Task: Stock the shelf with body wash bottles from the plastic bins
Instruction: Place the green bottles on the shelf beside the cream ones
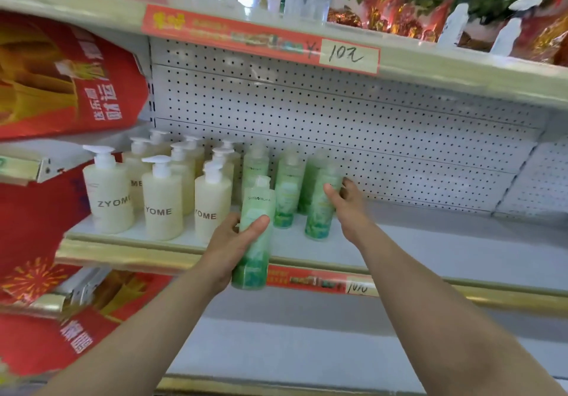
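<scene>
Green body wash bottles (289, 186) stand clustered on the white shelf (430, 251), close to its perforated back panel (338, 109) and just right of a block of cream ZYOME pump bottles (161, 202). The right hand (347, 203) grasps the front-right bottle (318, 214) of that cluster, thumb across its face and fingers curled behind it; the bottle is upright with its base at the shelf board. The left hand (229, 248) is wrapped round a further green bottle (256, 203), thumb across its front, holding it upright in the air just in front of the shelf's gold front edge (123, 257), where its lower part overlaps the lower price strip (319, 282). An upper price strip (261, 37) on the shelf above carries a handwritten 10. Red printed bags (61, 79) hang at the left, and foil-wrapped goods (399, 17) sit blurred on the top shelf.
</scene>
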Action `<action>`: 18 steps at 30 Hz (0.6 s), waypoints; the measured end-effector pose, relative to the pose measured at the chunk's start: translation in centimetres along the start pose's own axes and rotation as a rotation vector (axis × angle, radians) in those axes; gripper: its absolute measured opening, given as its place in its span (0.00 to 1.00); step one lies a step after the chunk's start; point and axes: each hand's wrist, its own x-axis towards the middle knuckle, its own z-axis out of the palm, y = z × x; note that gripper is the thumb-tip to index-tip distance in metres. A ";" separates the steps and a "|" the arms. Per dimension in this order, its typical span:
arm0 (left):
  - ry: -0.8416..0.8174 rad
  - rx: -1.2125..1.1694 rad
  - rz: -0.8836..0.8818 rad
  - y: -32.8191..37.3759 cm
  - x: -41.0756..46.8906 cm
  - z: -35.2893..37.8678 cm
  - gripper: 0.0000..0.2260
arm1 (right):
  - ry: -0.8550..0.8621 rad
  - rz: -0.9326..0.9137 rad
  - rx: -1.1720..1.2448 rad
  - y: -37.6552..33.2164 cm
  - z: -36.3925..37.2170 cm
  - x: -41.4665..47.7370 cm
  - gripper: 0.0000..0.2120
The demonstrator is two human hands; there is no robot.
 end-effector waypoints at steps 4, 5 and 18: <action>0.025 0.027 0.014 0.0 0.4 0.9 0.29 | -0.058 -0.042 -0.021 0.1 -0.1 1.1 0.15; 0.032 0.030 0.017 0.0 0.6 1.1 0.29 | -0.070 -0.052 -0.023 0.0 -0.1 1.2 0.15; 0.049 0.026 0.037 0.2 1.8 3.2 0.28 | -0.017 -0.082 -0.072 0.9 0.0 2.4 0.15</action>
